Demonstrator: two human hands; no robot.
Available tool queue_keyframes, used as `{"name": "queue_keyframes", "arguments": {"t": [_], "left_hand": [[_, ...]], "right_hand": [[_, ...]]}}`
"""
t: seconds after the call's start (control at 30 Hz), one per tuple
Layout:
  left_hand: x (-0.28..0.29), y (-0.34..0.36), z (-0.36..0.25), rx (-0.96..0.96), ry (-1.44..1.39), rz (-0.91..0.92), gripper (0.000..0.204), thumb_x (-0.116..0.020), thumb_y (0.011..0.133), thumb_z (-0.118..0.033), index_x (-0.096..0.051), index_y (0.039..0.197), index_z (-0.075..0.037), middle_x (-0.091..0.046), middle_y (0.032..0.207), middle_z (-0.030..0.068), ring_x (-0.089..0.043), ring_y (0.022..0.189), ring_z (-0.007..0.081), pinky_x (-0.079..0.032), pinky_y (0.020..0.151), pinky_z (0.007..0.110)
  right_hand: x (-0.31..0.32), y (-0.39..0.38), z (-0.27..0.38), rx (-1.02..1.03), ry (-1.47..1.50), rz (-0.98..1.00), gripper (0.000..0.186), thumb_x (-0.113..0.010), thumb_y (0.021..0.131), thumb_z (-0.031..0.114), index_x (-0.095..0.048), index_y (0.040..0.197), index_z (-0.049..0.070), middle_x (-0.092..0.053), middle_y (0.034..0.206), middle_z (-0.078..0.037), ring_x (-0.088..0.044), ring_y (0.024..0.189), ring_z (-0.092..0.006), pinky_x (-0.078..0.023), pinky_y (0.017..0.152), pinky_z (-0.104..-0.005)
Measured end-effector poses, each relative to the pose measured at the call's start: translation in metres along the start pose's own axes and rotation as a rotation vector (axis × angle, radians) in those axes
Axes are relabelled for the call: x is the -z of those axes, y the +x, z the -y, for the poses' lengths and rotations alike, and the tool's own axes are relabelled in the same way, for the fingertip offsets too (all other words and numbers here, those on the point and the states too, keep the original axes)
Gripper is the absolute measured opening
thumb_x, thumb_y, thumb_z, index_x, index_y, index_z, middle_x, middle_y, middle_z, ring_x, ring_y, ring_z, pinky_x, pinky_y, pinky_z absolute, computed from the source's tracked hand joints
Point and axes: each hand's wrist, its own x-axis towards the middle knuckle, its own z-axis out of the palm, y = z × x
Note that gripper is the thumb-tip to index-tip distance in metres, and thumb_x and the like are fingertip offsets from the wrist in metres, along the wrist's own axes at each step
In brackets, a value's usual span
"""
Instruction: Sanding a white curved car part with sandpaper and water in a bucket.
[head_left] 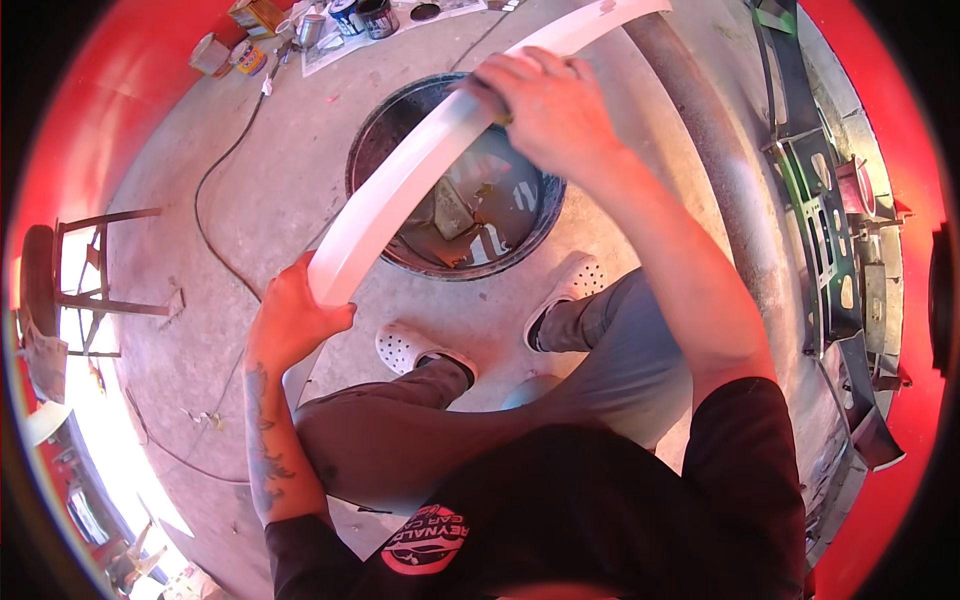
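A long, curved white trim strip (pixel 385 205), like a car body part, slants from near my left knee up past the top edge. My left hand (pixel 298 318) is closed round its near end, thumb on the top face. Farther along, my right hand (pixel 545 108) lies over the strip with fingers bent. Under those fingers shows a dark grey pad (pixel 487 100), pressed on the strip; its exact kind is unclear. Below the strip stands a round black tub (pixel 555 215) of murky water, with a squarish block (pixel 455 208) in it.
Paint cans (pixel 378 18) and other containers stand on paper at the back left. A dark cable (pixel 205 190) runs over the concrete floor. At left is a metal-legged stand (pixel 105 300); at right, black and green car parts (pixel 825 230) lean along the red wall.
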Motion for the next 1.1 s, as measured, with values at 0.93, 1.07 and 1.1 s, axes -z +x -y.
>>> {"name": "queue_keyframes", "arguments": {"t": [0.93, 1.07, 1.1], "left_hand": [[-0.001, 0.004, 0.012, -0.003, -0.068, 0.019, 0.06, -0.078, 0.067, -0.019, -0.064, 0.12, 0.005, -0.072, 0.098, 0.0233, -0.072, 0.092, 0.0356, -0.056, 0.085, 0.041], [-0.003, 0.01, 0.008, -0.039, -0.021, 0.025, 0.059, -0.078, 0.067, -0.019, -0.064, 0.12, 0.005, -0.072, 0.097, 0.0228, -0.072, 0.091, 0.0348, -0.055, 0.084, 0.041], [-0.003, 0.012, 0.008, -0.05, -0.015, 0.03, 0.059, -0.078, 0.067, -0.019, -0.064, 0.12, 0.004, -0.072, 0.097, 0.0226, -0.072, 0.09, 0.0347, -0.055, 0.084, 0.041]], "right_hand": [[-0.015, -0.057, 0.098, 0.129, 0.185, -0.028, 0.053, -0.058, 0.088, 0.017, -0.057, 0.14, 0.01, -0.051, 0.152, -0.006, -0.042, 0.143, -0.0301, -0.039, 0.108, -0.0586], [-0.019, -0.026, 0.012, -0.131, 0.055, -0.028, 0.051, -0.055, 0.09, 0.014, -0.057, 0.14, 0.01, -0.051, 0.152, -0.006, -0.043, 0.143, -0.0282, -0.038, 0.107, -0.0583], [-0.029, -0.023, -0.001, -0.161, 0.001, -0.036, 0.058, -0.063, 0.086, 0.016, -0.055, 0.142, 0.01, -0.051, 0.153, -0.006, -0.044, 0.142, -0.0278, -0.038, 0.107, -0.0547]]}}
